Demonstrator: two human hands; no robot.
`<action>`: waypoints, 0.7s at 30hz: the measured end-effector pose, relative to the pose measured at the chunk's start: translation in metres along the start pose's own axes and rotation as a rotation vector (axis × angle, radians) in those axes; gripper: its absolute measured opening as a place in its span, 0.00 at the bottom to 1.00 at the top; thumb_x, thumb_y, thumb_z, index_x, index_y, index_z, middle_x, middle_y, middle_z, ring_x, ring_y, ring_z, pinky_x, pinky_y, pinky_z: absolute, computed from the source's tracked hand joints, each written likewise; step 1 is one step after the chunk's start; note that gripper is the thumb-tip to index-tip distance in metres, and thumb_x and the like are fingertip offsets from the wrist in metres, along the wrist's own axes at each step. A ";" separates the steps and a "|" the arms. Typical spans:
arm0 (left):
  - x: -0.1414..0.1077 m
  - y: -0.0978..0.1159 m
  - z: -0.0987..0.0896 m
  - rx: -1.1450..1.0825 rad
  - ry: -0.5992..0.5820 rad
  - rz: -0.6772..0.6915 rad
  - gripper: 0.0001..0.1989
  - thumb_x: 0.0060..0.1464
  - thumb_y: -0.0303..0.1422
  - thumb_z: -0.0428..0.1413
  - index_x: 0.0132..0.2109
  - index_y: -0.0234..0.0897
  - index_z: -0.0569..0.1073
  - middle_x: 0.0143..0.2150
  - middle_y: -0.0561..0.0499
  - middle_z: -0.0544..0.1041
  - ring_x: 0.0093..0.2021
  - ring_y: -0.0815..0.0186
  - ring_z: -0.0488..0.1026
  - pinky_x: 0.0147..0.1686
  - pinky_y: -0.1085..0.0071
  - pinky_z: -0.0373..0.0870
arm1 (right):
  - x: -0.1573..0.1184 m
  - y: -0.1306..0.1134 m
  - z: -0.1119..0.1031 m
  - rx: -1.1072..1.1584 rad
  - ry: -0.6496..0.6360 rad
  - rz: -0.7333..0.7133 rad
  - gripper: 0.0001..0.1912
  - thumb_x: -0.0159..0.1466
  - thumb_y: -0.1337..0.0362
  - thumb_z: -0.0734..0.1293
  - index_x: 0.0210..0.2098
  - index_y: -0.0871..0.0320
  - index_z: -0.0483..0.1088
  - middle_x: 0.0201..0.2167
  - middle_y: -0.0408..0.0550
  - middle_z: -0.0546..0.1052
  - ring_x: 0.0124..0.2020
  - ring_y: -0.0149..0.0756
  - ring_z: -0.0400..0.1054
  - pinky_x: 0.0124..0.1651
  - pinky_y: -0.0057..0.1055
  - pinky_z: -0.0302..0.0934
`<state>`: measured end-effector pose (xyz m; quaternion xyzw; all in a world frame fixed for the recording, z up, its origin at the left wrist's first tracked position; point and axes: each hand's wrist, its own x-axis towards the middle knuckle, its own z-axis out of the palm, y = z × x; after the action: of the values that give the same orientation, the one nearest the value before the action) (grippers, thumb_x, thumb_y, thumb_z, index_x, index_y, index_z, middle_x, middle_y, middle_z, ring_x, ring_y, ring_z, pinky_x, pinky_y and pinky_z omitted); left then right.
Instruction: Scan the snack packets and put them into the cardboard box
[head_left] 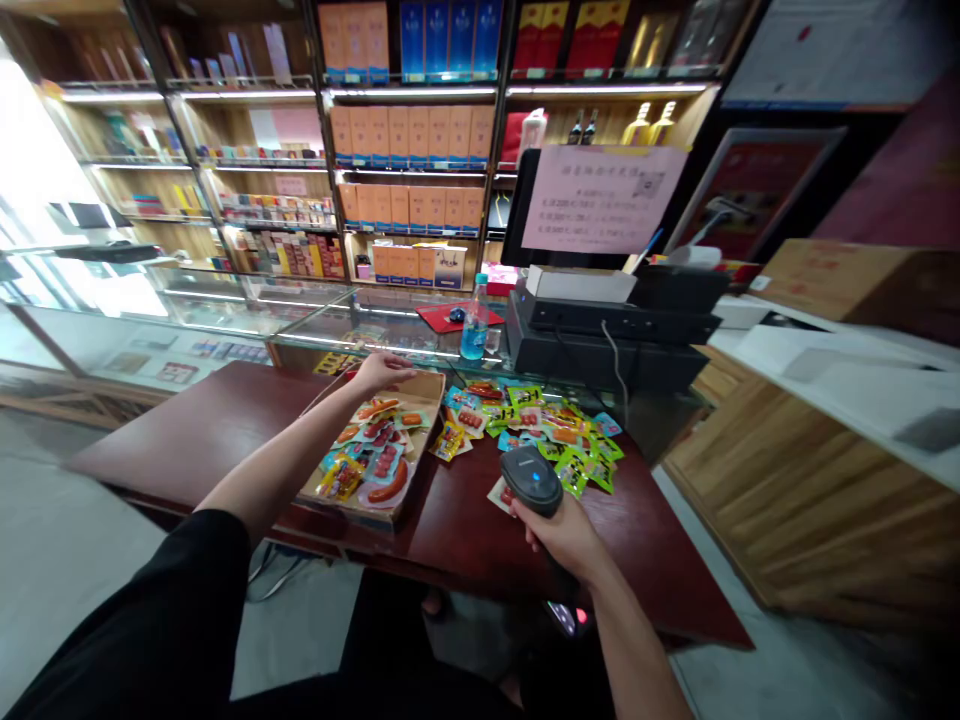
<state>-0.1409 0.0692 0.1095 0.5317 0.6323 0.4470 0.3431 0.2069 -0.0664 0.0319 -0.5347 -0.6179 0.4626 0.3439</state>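
Note:
My right hand (559, 530) grips a dark handheld barcode scanner (531, 478) above the table. Partly hidden under the scanner is a small snack packet (498, 496). My left hand (385, 371) is over the far side of a shallow cardboard box (429, 400), its fingers stretched out to the right with nothing visible in them. Inside the box lie several packaged sausage snacks (386, 462). To the right of it, a loose pile of small snack packets (525, 420) in green, yellow and blue spreads over the table.
The dark red wooden table (217, 420) meets a glass display counter (315, 305). On the counter are a blue drink bottle (474, 325), a red mat (435, 317) and a monitor (521, 210) bearing a paper notice. A wooden cabinet (795, 490) stands at right; stocked shelves (412, 170) line the back.

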 end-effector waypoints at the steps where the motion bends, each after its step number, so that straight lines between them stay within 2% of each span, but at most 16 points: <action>1: -0.001 0.004 0.017 0.011 -0.055 0.009 0.31 0.29 0.44 0.71 0.42 0.32 0.79 0.33 0.47 0.79 0.29 0.68 0.73 0.26 0.75 0.70 | -0.002 0.003 -0.003 0.000 0.010 0.011 0.16 0.54 0.52 0.69 0.31 0.61 0.72 0.12 0.41 0.70 0.12 0.30 0.63 0.17 0.25 0.58; 4: -0.008 0.009 0.075 0.049 -0.229 0.032 0.28 0.32 0.43 0.70 0.42 0.33 0.79 0.30 0.49 0.78 0.28 0.68 0.72 0.24 0.75 0.69 | -0.010 0.009 -0.013 0.009 0.049 0.038 0.14 0.54 0.53 0.69 0.29 0.59 0.71 0.12 0.40 0.69 0.12 0.30 0.63 0.16 0.25 0.56; 7: -0.018 0.005 0.130 0.120 -0.389 0.071 0.24 0.36 0.41 0.68 0.41 0.33 0.79 0.28 0.50 0.78 0.26 0.68 0.72 0.23 0.76 0.68 | -0.020 0.014 -0.024 0.031 0.097 0.059 0.14 0.54 0.54 0.70 0.29 0.59 0.70 0.12 0.40 0.69 0.12 0.30 0.62 0.16 0.25 0.55; 11: -0.032 -0.006 0.183 0.356 -0.535 0.193 0.20 0.39 0.41 0.67 0.40 0.35 0.80 0.27 0.51 0.77 0.26 0.66 0.72 0.25 0.74 0.66 | -0.033 0.018 -0.036 0.022 0.155 0.082 0.13 0.53 0.55 0.70 0.28 0.60 0.70 0.12 0.41 0.70 0.13 0.31 0.64 0.18 0.25 0.57; 15: -0.046 -0.018 0.209 0.536 -0.595 0.300 0.23 0.40 0.46 0.65 0.41 0.35 0.77 0.30 0.49 0.77 0.32 0.62 0.74 0.31 0.72 0.66 | -0.041 0.021 -0.041 0.019 0.203 0.122 0.13 0.54 0.55 0.69 0.28 0.60 0.71 0.13 0.41 0.70 0.13 0.31 0.63 0.17 0.25 0.57; 21: -0.077 -0.028 0.212 0.722 -0.483 0.479 0.37 0.38 0.59 0.61 0.47 0.35 0.69 0.44 0.41 0.73 0.42 0.55 0.74 0.40 0.66 0.68 | -0.041 0.026 -0.037 -0.011 0.204 0.144 0.12 0.55 0.56 0.69 0.28 0.60 0.71 0.13 0.41 0.70 0.13 0.31 0.63 0.17 0.24 0.57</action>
<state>0.0574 0.0353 0.0032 0.8354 0.5093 0.1295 0.1613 0.2574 -0.0990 0.0231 -0.6239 -0.5420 0.4259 0.3681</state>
